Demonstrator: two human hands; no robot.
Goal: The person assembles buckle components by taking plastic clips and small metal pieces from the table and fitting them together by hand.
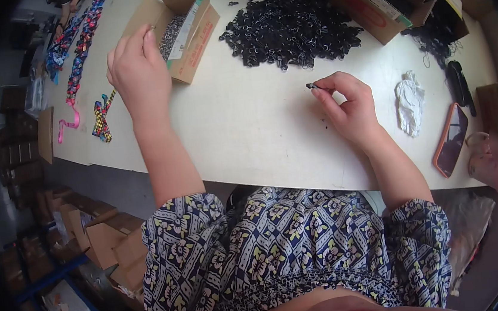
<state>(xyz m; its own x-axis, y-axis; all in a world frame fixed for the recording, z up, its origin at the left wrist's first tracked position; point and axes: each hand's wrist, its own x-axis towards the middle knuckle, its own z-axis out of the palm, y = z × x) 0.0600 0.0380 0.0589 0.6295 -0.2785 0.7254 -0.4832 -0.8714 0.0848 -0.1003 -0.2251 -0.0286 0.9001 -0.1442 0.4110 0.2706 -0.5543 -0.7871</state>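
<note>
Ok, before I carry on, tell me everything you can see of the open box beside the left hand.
The box looks like plain brown cardboard, with flaps spread open, red printing on its outer side, a pale strip along one upper edge and green tape at a corner. Inside lie many small greyish bits, too fine to identify. It stands on the white table, left of the black pile. The left hand overlaps its near-left part; contact can't be told.

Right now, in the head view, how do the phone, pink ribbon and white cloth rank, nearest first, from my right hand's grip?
1. White cloth: just right of the right hand.
2. Phone: farther right, lower in view.
3. Pink ribbon: far left side.
</note>
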